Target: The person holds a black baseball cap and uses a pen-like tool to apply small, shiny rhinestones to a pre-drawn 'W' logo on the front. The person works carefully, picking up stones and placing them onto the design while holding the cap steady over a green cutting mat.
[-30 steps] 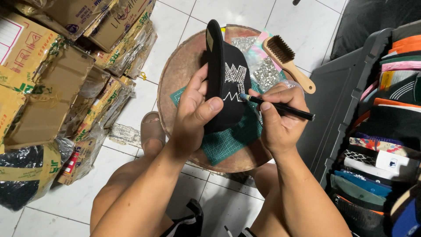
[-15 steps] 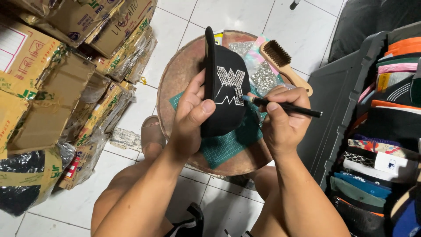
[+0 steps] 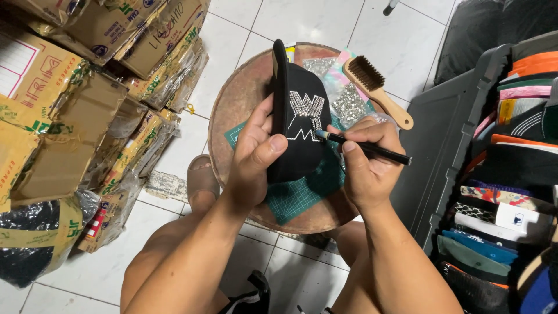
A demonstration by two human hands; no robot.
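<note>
My left hand (image 3: 256, 160) grips a black cap (image 3: 299, 125) upright over a round wooden stool (image 3: 238, 104), thumb pressed on the cap's front. The front panel carries a letter-shaped emblem of small silver stones. In my right hand (image 3: 363, 166) is a thin black pen-like tool (image 3: 372, 149), its tip touching the lower part of that emblem. A green cutting mat (image 3: 302, 192) lies on the stool under the cap. Small bags of silver stones (image 3: 349, 104) rest on the stool behind the cap.
A wooden-handled brush (image 3: 375, 87) lies at the stool's far right edge. Taped cardboard boxes (image 3: 64, 99) are stacked on the left. A dark bin of stacked caps (image 3: 505, 174) stands on the right. White tiled floor surrounds the stool; my knees flank it.
The cap has turned slightly so the emblem faces up more. The tool tip has moved from the cap's right side onto the emblem's lower part.
</note>
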